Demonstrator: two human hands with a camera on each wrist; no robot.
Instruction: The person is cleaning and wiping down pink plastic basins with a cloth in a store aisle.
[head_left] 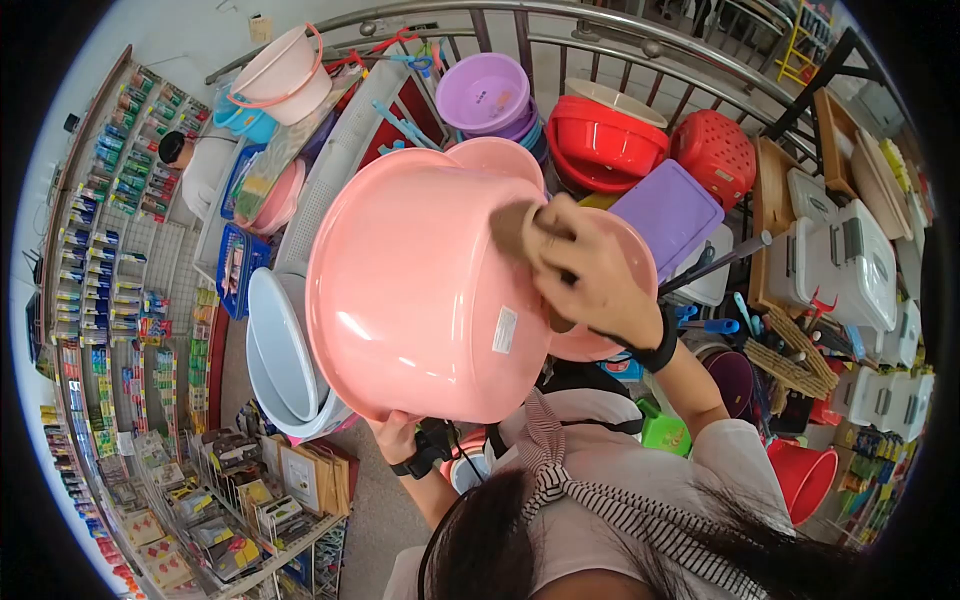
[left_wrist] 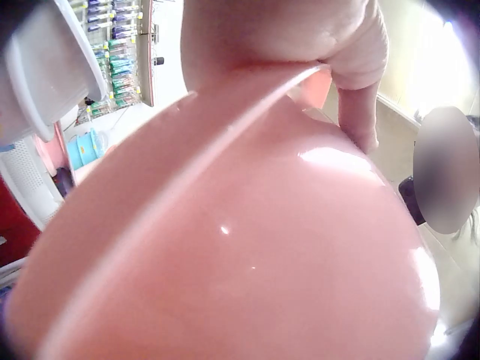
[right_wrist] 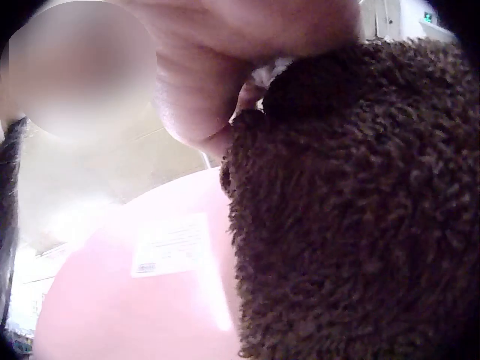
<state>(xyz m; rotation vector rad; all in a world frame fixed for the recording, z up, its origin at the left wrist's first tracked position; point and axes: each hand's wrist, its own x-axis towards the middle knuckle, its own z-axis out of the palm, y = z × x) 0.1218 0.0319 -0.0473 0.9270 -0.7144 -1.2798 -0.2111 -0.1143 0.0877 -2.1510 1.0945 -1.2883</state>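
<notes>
Pink basin (head_left: pixel 420 290) rim in left grip (head_left: pixel 398 435)

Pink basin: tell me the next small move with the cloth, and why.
Probably sweep the brown cloth down toward the white label: the right hand holds it at the upper edge of the pink basin, the wall below lies bare, and the left hand grips the lower rim.
</notes>
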